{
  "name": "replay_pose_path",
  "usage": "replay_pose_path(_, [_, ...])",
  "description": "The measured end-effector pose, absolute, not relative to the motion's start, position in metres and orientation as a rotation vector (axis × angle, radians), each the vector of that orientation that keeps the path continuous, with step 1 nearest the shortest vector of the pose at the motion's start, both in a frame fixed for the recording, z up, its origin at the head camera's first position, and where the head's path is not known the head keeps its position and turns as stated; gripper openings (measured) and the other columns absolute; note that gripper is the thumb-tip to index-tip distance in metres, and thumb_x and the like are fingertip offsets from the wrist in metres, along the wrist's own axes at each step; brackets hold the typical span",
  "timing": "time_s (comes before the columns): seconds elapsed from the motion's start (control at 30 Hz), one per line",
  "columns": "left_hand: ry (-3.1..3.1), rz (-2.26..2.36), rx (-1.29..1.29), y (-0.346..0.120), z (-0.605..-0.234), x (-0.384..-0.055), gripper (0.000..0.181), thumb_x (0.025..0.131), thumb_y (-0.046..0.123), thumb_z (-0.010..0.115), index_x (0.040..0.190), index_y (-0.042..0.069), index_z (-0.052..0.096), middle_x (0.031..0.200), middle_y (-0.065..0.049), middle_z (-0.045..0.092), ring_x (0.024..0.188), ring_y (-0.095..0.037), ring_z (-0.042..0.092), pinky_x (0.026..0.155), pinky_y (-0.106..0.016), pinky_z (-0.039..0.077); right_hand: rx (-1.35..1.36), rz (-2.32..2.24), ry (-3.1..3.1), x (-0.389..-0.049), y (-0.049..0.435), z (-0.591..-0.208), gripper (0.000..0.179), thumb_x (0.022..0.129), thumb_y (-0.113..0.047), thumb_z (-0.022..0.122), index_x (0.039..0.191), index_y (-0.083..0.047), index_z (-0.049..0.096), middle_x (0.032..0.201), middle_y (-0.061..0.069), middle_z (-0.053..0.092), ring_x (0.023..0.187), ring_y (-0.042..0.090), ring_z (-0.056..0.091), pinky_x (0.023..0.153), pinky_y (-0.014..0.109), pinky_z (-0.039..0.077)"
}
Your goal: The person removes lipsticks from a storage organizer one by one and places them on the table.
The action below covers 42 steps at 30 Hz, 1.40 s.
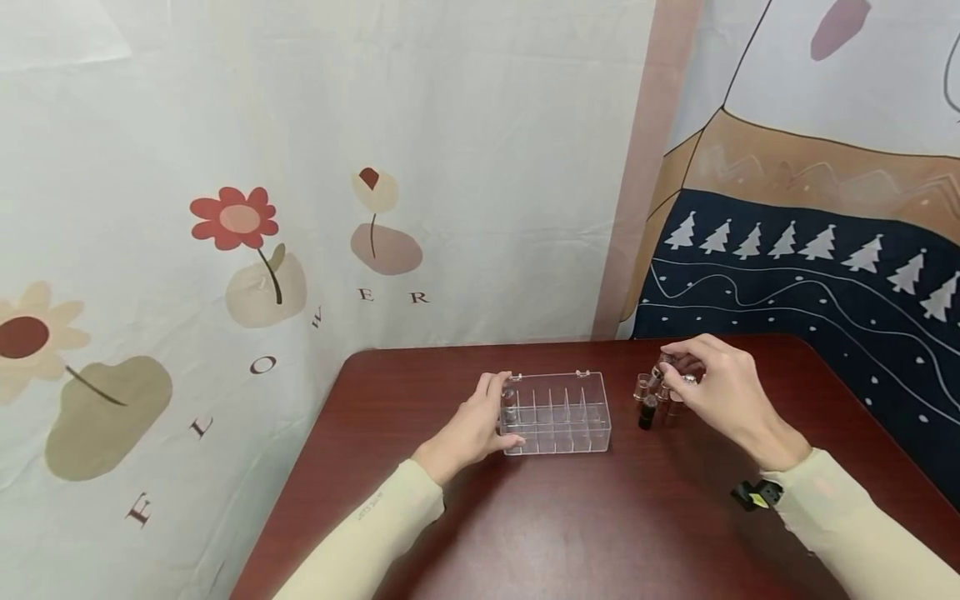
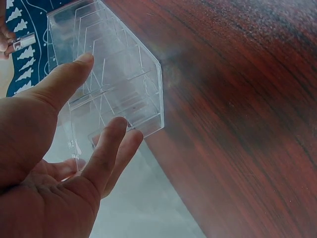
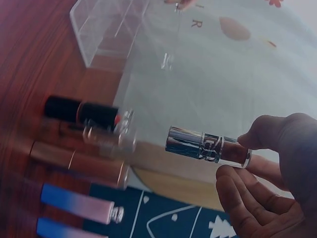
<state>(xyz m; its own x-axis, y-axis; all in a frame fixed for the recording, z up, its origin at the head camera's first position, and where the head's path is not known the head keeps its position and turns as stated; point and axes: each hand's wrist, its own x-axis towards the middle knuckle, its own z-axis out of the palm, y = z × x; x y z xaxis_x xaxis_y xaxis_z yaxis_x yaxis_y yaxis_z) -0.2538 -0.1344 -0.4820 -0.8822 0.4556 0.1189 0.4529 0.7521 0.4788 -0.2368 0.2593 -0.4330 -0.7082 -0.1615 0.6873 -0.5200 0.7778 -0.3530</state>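
My left hand point(image 1: 465, 427) grips the left end of a clear plastic compartment box point(image 1: 558, 437), thumb at the front and fingers toward the back. The box's hinged lid stands raised, and a small tube point(image 1: 510, 402) is in its back left compartment. Above the right part of the table, my right hand point(image 1: 722, 385) pinches a lipstick point(image 3: 198, 146) by its clear end, its shiny silver base pointing away from the fingers. Below that hand several more tubes stand on the table, among them a black lipstick point(image 3: 81, 111) and a rose-brown tube point(image 3: 81, 163).
Two blue-to-pink tubes point(image 3: 77, 201) stand beside the rose-brown one in the right wrist view. The dark red wooden table point(image 1: 555, 525) ends at a printed cloth point(image 1: 487, 167) at the back. A dark wrist device point(image 1: 757, 494) sits at the right sleeve.
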Motion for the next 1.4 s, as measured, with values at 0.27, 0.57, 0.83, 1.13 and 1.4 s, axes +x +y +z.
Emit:
replay_pose_path(0.27, [2.951,0.795,0.775,-0.138,-0.482,-0.253,0.108,0.094,0.02,0.102,0.174,-0.003,0.034,0.161,-0.021,0.05,0.075,-0.012,0.062,0.077,-0.032,0.06,0.468,0.679,-2.309,-0.234,0.277,-0.435,0.027,0.086,0.002,0.097,0.111,-0.001,0.087,0.099,0.012,0.082,0.076,0.029,0.081,0.077,0.001,0.052])
replay_pose_path(0.57, [2.952,0.797,0.783,-0.139,-0.482,-0.252,0.108,0.093,0.021,0.102,0.174,-0.001,0.034,0.161,-0.021,0.05,0.076,-0.011,0.063,0.078,-0.033,0.061,0.413,0.651,-2.359,-0.229,0.296,-0.437,0.028,0.087,0.0,0.096,0.113,0.001,0.087,0.101,0.018,0.082,0.078,0.034,0.082,0.079,-0.007,0.04])
replay_pose_path(0.83, [2.957,0.794,0.783,-0.139,-0.481,-0.253,0.108,0.094,0.022,0.102,0.174,-0.001,0.034,0.162,-0.021,0.051,0.075,-0.011,0.063,0.079,-0.034,0.063,0.395,0.624,-2.384,-0.231,0.306,-0.443,0.025,0.086,-0.002,0.096,0.109,0.0,0.087,0.098,0.017,0.083,0.073,0.031,0.081,0.074,0.0,0.046])
replay_pose_path(1.13, [2.963,0.796,0.787,-0.138,-0.48,-0.252,0.107,0.094,0.021,0.102,0.174,0.0,0.035,0.161,-0.022,0.051,0.075,-0.012,0.063,0.08,-0.036,0.063,0.411,0.662,-2.42,-0.235,0.314,-0.456,0.024,0.083,-0.001,0.097,0.104,-0.002,0.087,0.094,0.013,0.083,0.068,0.011,0.077,0.069,0.002,0.048])
replay_pose_path(1.4, [2.963,0.802,0.8,-0.138,-0.48,-0.252,0.106,0.094,0.02,0.102,0.173,-0.003,0.035,0.161,-0.022,0.051,0.076,-0.013,0.064,0.082,-0.037,0.064,0.425,0.669,-2.519,-0.237,0.318,-0.469,0.022,0.084,0.001,0.096,0.103,-0.001,0.086,0.093,0.01,0.081,0.069,0.006,0.074,0.066,0.003,0.049])
